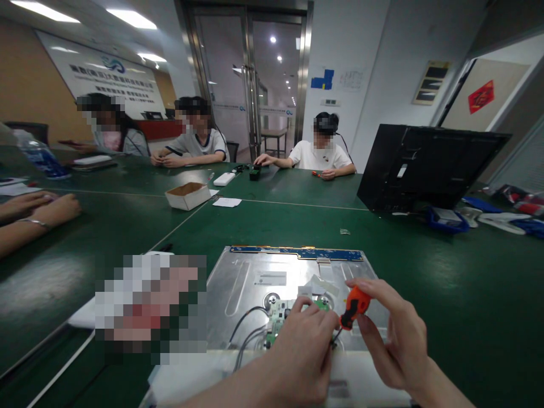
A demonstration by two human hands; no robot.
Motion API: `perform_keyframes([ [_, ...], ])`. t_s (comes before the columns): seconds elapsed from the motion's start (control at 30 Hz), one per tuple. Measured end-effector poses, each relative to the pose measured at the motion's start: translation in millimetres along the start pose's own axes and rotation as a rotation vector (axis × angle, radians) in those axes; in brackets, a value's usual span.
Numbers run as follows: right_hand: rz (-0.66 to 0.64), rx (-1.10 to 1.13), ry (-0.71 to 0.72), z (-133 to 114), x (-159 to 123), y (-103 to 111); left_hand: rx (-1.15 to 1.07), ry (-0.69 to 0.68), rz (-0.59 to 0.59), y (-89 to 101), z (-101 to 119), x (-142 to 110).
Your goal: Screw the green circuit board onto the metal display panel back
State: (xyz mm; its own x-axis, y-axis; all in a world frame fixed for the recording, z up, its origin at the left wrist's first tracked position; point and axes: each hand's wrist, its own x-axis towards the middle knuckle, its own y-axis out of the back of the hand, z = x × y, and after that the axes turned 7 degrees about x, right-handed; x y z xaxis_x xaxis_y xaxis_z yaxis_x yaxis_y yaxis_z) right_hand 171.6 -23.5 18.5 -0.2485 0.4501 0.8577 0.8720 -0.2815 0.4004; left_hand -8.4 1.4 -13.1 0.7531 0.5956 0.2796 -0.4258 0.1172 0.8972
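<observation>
A metal display panel lies flat before me, with a blue circuit strip along its far edge. On its middle sits a green circuit board, partly covered by my left hand. The fingers of that hand are curled down over the board beside the screwdriver's shaft; what they pinch, if anything, is hidden. My right hand grips an orange and black screwdriver between thumb and fingers. Its shaft slants down to the left, the tip hidden near my left hand. Dark cables run from the board's left side.
A pixelated object lies left of the panel, with a white cable. Farther off are an open cardboard box, a black monitor and a blue tray. Several people sit around the green table; one's hands rest at left.
</observation>
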Motion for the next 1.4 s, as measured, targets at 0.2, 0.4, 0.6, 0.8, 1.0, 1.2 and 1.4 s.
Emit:
perform_keyframes([
  [0.2,0.078,0.074,-0.045,4.2,-3.3,-5.3,0.002,0.009,-0.042,3.5,0.7,0.3],
  [0.4,0.033,-0.008,0.015,2.5,-1.4,-3.1,0.018,0.008,-0.022,-0.4,1.2,0.3],
  [0.6,-0.02,-0.043,0.001,1.3,-1.8,-0.6,0.011,0.008,-0.011,-1.4,0.2,0.6],
  [0.8,0.082,0.115,-0.054,6.2,-4.0,-7.0,0.012,0.011,-0.048,1.7,1.5,0.9],
  [1.0,0.056,0.031,-0.029,4.4,-3.8,-4.9,0.014,0.005,-0.047,1.8,0.6,1.7],
  [1.2,0.003,-0.062,-0.007,1.8,-2.6,-1.8,0.012,-0.002,-0.044,1.9,0.6,1.7],
  [1.4,0.099,0.087,-0.043,2.4,0.1,-7.3,0.01,0.013,-0.085,4.0,1.3,1.8],
])
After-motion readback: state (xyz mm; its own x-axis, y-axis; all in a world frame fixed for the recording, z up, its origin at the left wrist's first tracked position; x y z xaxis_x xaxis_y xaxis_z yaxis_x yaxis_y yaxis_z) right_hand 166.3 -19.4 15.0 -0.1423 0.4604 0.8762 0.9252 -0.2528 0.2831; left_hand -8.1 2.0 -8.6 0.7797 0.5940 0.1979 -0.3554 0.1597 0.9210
